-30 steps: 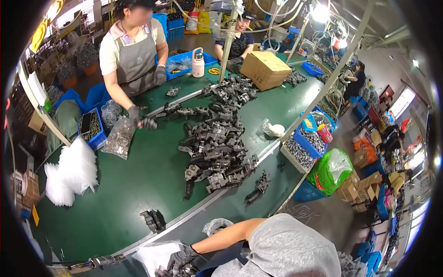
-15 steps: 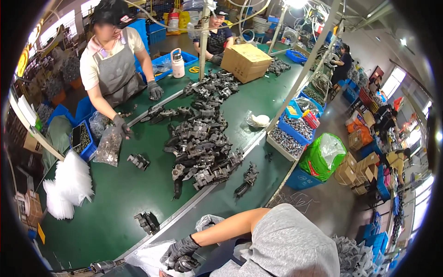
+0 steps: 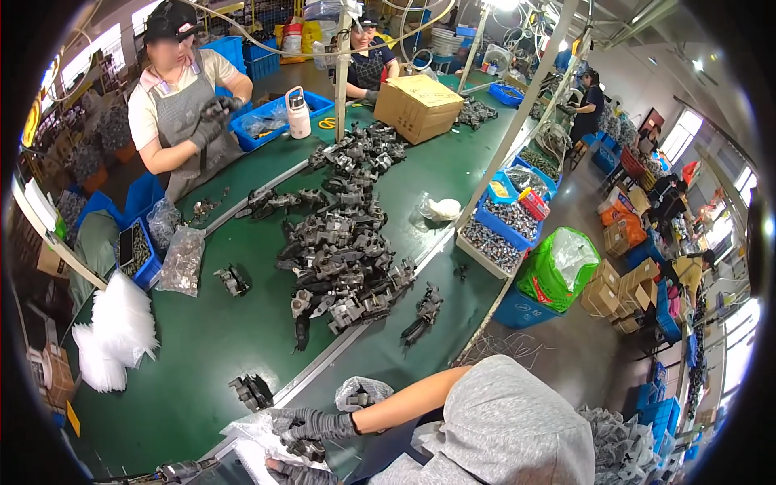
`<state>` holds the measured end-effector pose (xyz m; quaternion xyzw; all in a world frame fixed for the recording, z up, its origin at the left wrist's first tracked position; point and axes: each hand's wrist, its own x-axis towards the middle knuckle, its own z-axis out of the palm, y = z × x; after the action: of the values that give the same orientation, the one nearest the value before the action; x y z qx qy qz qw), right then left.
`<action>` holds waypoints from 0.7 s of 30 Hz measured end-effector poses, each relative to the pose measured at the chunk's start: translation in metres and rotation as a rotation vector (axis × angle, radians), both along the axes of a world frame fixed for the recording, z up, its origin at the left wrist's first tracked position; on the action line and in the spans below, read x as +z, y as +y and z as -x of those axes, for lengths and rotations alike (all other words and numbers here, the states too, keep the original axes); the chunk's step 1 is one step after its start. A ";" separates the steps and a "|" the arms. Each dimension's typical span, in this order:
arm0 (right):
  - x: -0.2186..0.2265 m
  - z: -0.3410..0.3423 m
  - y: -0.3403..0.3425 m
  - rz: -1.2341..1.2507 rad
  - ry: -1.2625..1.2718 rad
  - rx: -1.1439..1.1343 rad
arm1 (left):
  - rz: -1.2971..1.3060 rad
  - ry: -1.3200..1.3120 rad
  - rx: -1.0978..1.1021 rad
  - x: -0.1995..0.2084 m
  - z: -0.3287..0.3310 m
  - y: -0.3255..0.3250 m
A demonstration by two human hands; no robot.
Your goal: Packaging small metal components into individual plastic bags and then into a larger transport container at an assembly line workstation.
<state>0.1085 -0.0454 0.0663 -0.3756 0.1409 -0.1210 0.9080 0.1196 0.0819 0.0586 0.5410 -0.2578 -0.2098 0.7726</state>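
My right hand (image 3: 311, 423), in a grey knit glove, reaches in from the right over a clear plastic bag (image 3: 249, 449). Beneath its palm is a dark metal part (image 3: 305, 450), which the hand grips at the bag's mouth. Only a piece of my left hand (image 3: 297, 474) shows at the lower edge, gloved and closed on the bag's near side. Just beyond the bag, another dark metal part (image 3: 249, 391) lies by the metal rail. Close to my right wrist sits a bagged part (image 3: 361, 394).
A large heap of metal parts (image 3: 343, 234) covers the middle of the green table (image 3: 186, 347). White plastic sleeves (image 3: 121, 323) are stacked at left. Across the table, a co-worker's gloved hands (image 3: 217, 120) hold a dark part. Bins of small fittings (image 3: 501, 234) stand at right.
My right hand has moved slightly up and forward over the bag, and its fingers now stretch along it. More of my left hand shows. The co-worker's hands rose from the table with a part.
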 end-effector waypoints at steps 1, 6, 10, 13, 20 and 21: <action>-0.012 -0.011 0.002 0.187 0.030 0.089 | -0.047 -0.052 0.065 0.001 0.004 -0.002; -0.224 -0.069 -0.018 0.594 0.001 0.138 | -0.262 -0.333 0.218 0.036 0.015 -0.060; -0.301 -0.031 -0.022 0.619 -0.151 0.140 | -0.423 -0.594 0.350 0.064 0.026 -0.106; 0.050 0.014 -0.054 1.387 0.552 0.792 | -0.566 -0.573 0.590 0.048 0.017 -0.065; -0.006 0.081 -0.112 1.480 0.438 0.637 | -0.601 -0.470 0.297 0.048 0.023 -0.073; 0.007 0.077 -0.118 1.474 0.467 0.823 | -0.636 -0.450 0.331 0.048 0.023 -0.058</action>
<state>0.0315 -0.1632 0.0729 -0.9030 0.0623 0.2359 0.3536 0.0963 0.0241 0.1063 0.8188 -0.2519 -0.0287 0.5151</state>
